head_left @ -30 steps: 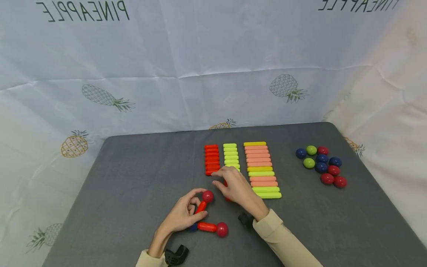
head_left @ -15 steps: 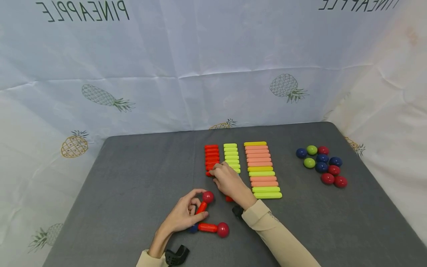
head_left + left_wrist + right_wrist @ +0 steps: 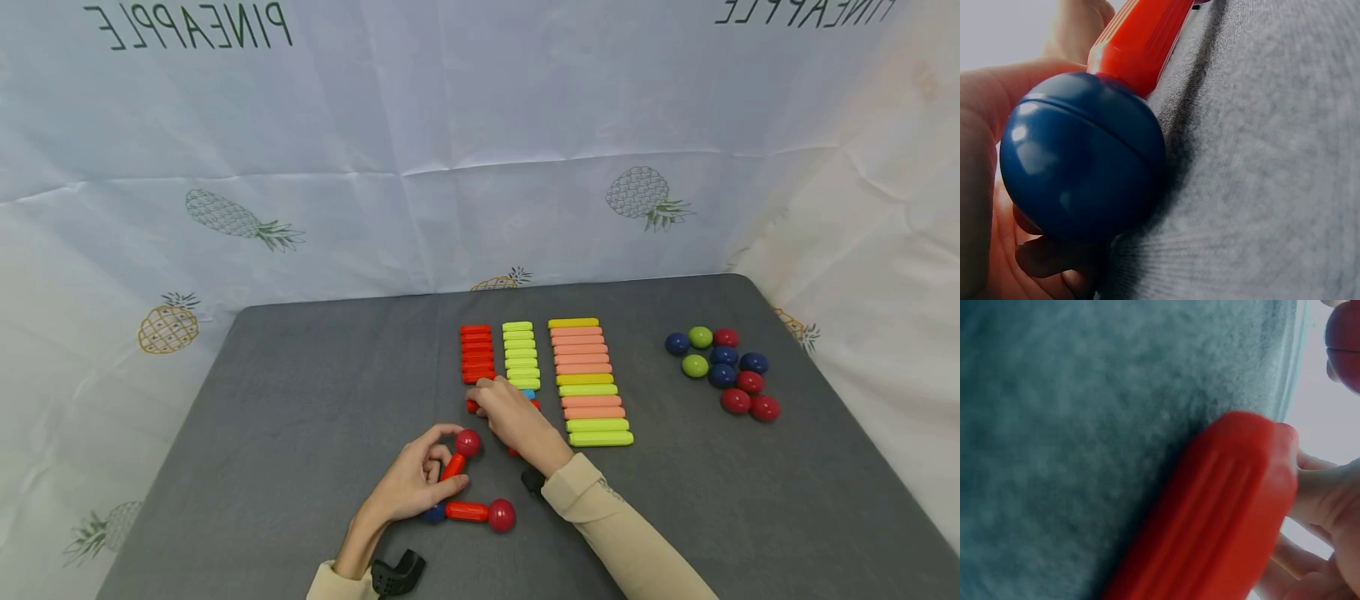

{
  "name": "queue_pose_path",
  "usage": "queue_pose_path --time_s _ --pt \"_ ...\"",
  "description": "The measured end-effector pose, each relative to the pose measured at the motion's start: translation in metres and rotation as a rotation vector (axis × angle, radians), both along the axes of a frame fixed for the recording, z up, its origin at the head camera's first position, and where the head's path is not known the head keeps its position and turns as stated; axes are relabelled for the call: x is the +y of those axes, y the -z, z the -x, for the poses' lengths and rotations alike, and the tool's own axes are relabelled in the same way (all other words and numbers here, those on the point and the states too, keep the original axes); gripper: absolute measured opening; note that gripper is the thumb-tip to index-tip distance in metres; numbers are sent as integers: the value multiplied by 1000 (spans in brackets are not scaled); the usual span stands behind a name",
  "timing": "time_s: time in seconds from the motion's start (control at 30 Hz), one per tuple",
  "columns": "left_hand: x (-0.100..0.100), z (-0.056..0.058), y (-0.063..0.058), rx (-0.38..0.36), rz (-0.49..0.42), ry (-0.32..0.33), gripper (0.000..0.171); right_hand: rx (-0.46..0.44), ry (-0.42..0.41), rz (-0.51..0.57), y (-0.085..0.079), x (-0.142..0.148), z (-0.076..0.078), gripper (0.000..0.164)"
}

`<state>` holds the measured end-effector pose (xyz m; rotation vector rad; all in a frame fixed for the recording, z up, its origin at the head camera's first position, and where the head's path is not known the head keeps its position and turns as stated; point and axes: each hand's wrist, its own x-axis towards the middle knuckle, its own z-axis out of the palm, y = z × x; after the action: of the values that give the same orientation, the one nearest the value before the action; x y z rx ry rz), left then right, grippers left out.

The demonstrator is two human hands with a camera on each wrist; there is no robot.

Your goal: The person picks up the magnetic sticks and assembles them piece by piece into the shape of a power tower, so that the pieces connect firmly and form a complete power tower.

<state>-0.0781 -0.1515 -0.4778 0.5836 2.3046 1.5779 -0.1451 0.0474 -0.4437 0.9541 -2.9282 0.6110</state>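
Observation:
My left hand (image 3: 408, 479) holds a joined piece: a blue ball (image 3: 1082, 156) with two red rods, each tipped by a red ball. One red rod (image 3: 452, 467) stands between its thumb and fingers; the other rod (image 3: 467, 511) lies towards the right, ending in a red ball (image 3: 502, 516). My right hand (image 3: 517, 421) pinches a red rod (image 3: 472, 406) just below the column of red rods (image 3: 477, 354). Another red rod (image 3: 1210, 512) lies close to the right wrist camera. The right hand and wrist partly hide red and blue pieces beneath them.
A short column of lime rods (image 3: 520, 350) and a longer one of pink, yellow and lime rods (image 3: 585, 367) lie beyond the right hand. Several blue, green and red balls (image 3: 723, 375) sit at the right on the grey table (image 3: 330, 375).
My right hand reaches left to the red column, takes its lowest rod and draws it slightly nearer. The left hand stays still with the joined piece.

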Motion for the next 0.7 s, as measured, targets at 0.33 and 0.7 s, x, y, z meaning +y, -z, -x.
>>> queue_pose_path --time_s 0.33,0.7 --pt "1 -1 -1 -18 9 -9 57 46 -1 21 7 4 2 23" --pt "1 -1 -1 -6 14 -7 57 93 6 165 2 7 1 24"
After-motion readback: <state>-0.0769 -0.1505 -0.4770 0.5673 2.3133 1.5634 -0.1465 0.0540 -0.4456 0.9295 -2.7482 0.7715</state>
